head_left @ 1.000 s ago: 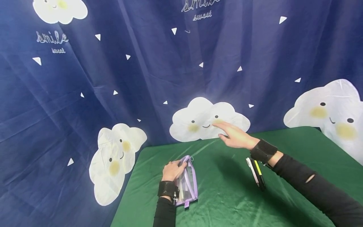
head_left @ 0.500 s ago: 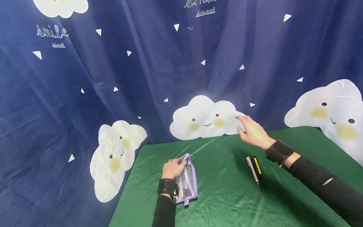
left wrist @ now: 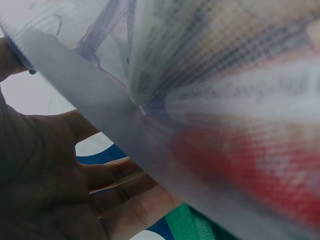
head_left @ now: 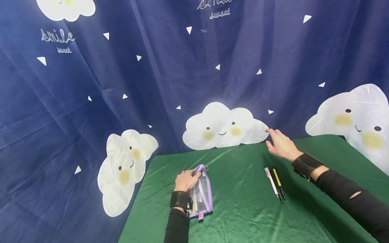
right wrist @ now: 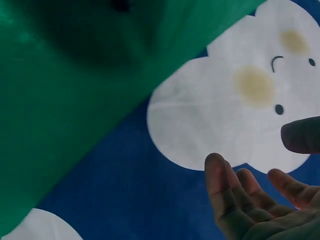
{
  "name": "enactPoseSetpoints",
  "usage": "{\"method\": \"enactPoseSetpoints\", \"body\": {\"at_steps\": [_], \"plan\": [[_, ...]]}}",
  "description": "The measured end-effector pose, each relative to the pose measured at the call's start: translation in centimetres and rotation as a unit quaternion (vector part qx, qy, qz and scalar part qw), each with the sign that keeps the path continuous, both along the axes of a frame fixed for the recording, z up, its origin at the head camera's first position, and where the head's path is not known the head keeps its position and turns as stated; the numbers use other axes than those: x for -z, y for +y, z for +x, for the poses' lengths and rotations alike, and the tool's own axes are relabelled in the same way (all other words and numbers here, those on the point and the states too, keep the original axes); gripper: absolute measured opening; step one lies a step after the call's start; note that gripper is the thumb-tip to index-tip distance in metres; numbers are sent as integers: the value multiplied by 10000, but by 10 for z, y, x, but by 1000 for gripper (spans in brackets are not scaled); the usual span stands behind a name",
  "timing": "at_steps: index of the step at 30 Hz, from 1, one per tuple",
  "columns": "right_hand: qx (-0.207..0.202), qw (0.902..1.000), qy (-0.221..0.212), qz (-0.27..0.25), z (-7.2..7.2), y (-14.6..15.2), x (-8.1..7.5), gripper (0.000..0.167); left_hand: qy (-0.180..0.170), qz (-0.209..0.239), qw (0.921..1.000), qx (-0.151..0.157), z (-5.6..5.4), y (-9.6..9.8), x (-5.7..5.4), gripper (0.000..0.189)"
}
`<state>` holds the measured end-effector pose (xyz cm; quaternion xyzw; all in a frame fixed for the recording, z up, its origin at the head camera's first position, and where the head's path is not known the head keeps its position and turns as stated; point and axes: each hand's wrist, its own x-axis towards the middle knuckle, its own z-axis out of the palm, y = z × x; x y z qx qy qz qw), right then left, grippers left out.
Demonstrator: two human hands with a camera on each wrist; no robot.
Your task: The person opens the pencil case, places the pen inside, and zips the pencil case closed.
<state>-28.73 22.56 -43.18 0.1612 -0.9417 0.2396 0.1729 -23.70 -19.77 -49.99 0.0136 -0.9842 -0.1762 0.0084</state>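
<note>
My left hand [head_left: 184, 181] grips a clear mesh pencil case [head_left: 209, 199] with lilac zip trim. In the left wrist view its fingers [left wrist: 137, 205] lie behind the case's see-through wall [left wrist: 102, 107], and several slim items, one reddish, show blurred inside. My right hand [head_left: 282, 145] is raised over the back right of the table, holding nothing. Its fingers [right wrist: 220, 192] are loosely bent, with the thumb apart from them. Below that hand lie a pale pink pen [head_left: 271, 182] and a yellow-and-black pen [head_left: 277, 178], with another dark pen tip [head_left: 281, 200] between their lower ends.
A green cloth [head_left: 240, 189] covers the table. Behind it hangs a dark blue curtain [head_left: 170, 74] printed with smiling white clouds [head_left: 223, 141] and small triangles. The table's back edge meets the curtain. The pens lie well to the right of the pencil case.
My right hand has moved to the right, away from the middle cloud, uncovering more of the pens. My left hand stays on the pencil case.
</note>
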Motion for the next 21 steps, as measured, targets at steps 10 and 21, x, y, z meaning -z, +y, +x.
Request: {"method": "enactPoseSetpoints", "body": {"at_steps": [10,21], "plan": [[-72,9973,-687,266,-1,10,30,40,17,10,10000,-70,1,1,0,66],[-281,9901,-1297,450,13,11,60,38,32,-52,10000,-51,3,2,0,66]]}}
